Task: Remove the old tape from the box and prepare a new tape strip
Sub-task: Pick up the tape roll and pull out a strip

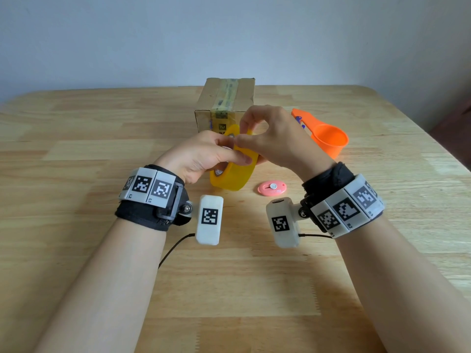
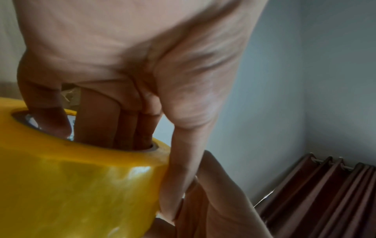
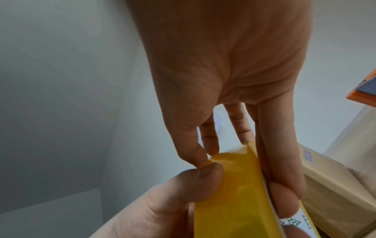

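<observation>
A yellow tape roll hangs above the table, held between both hands. My left hand grips it, fingers pushed through the core and thumb lying on the outer face. My right hand pinches a lifted corner of the tape end between thumb and forefinger, while another finger lies along the roll's side. Behind the hands stands the cardboard box, with an old tape strip running over its top and down its front.
A small pink oval cutter lies on the wooden table, just right of the roll. An orange scoop sits right of the box. Brown curtains hang in the room's corner.
</observation>
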The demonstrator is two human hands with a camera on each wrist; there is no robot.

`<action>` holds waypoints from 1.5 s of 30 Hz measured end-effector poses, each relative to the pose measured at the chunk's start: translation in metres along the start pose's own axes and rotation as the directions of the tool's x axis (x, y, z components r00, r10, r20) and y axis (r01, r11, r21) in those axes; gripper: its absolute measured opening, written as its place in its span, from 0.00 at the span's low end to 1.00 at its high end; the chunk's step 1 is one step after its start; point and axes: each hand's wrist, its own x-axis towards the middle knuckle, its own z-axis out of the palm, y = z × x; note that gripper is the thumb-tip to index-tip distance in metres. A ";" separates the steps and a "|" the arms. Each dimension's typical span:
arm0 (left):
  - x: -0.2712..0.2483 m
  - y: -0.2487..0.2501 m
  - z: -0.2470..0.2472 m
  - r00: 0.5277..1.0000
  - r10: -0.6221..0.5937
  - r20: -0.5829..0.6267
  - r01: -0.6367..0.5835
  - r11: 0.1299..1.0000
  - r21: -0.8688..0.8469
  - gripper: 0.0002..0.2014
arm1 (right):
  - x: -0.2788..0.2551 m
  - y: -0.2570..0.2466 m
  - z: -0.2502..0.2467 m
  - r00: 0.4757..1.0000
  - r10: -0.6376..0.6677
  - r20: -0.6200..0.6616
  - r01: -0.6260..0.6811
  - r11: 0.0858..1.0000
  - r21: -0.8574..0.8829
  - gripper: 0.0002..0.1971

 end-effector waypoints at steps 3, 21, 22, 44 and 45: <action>0.000 0.001 0.002 1.000 0.008 0.005 -0.008 1.000 -0.010 0.31 | 0.000 0.001 -0.001 1.000 0.025 0.020 -0.025 1.000 0.015 0.08; 0.000 0.001 0.004 1.000 0.026 0.008 -0.026 1.000 -0.016 0.36 | -0.001 0.002 -0.005 0.998 0.018 0.058 -0.017 1.000 -0.021 0.09; 0.001 0.000 0.003 1.000 0.029 0.000 -0.029 0.999 -0.022 0.36 | -0.001 0.002 -0.005 0.998 0.026 0.061 -0.024 0.999 -0.028 0.12; -0.003 0.010 0.003 0.995 0.044 -0.088 -0.041 0.999 0.032 0.17 | 0.001 0.005 -0.017 1.000 -0.008 0.005 0.009 0.986 -0.167 0.05; -0.003 0.010 0.002 0.994 0.048 -0.098 -0.047 0.999 0.013 0.16 | 0.002 0.005 -0.016 1.000 -0.018 0.002 0.018 0.982 -0.190 0.06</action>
